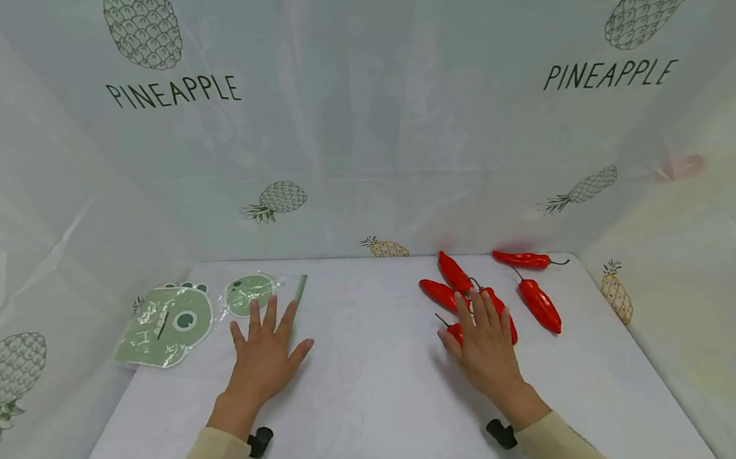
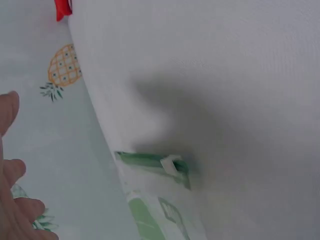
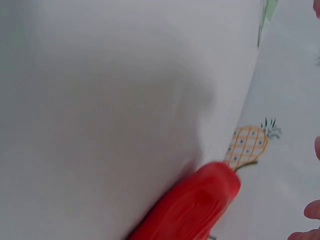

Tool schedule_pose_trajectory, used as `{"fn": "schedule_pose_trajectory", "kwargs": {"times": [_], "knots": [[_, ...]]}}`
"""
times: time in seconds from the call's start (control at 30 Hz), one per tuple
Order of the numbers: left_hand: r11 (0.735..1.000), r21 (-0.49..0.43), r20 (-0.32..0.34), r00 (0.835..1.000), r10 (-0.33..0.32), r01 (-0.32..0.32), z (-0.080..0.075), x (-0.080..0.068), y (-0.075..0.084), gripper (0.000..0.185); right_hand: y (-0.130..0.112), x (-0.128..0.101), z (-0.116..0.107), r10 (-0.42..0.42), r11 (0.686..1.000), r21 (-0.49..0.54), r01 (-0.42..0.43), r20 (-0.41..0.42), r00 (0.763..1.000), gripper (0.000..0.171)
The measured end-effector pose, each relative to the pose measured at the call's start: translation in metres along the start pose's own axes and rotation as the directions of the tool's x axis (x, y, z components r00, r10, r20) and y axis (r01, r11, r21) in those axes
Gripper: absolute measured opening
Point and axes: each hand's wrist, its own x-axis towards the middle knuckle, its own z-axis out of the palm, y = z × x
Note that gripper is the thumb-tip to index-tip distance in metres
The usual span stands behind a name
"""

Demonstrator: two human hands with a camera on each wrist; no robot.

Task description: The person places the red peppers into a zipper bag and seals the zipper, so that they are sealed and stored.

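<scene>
My left hand is spread with its fingers apart, and its fingertips overlap the lower edge of a clear plastic packet with a green round print. Left of that packet lies a green pouch with a cartoon face. On the right, my right hand has its fingers extended over a loose group of red chili peppers, partly hiding some. The left wrist view shows the packet's green edge beside the fingers. A red pepper with a dark stem fills the bottom of the right wrist view. Both hands hold nothing.
Two more red peppers, one near the back edge and one further forward, lie right of the group. The white table is enclosed at the back and sides by a pineapple-printed sheet. Black devices sit at both wrists.
</scene>
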Motion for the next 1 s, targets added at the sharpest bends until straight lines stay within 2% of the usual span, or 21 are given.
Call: {"fn": "schedule_pose_trajectory", "kwargs": {"times": [0.23, 0.5, 0.73, 0.87, 1.0], "knots": [[0.994, -0.058, 0.012, 0.996, -0.087, 0.087, -0.008, -0.003, -0.026, 0.075, -0.027, 0.012, 0.004, -0.058, 0.997, 0.045, 0.058, -0.017, 0.998, 0.080], [0.979, -0.088, 0.013, 0.983, -0.184, 0.184, -0.017, -0.008, -0.060, 0.071, -0.072, 0.029, 0.012, -0.089, 0.991, 0.110, 0.081, 0.076, 0.993, 0.074], [0.959, -0.126, 0.051, 0.967, -0.251, 0.255, -0.013, -0.011, -0.083, 0.073, -0.118, 0.035, 0.031, -0.215, 0.975, 0.081, 0.209, 0.084, 0.973, 0.069], [0.944, -0.122, 0.118, 0.949, -0.292, 0.305, -0.005, -0.011, -0.094, 0.075, -0.145, 0.034, 0.042, -0.289, 0.956, 0.086, 0.281, 0.115, 0.950, 0.067], [0.925, -0.109, 0.212, 0.918, -0.336, 0.364, 0.002, -0.013, -0.102, 0.082, -0.166, 0.030, 0.051, -0.355, 0.935, 0.094, 0.343, 0.173, 0.919, 0.065]]}}
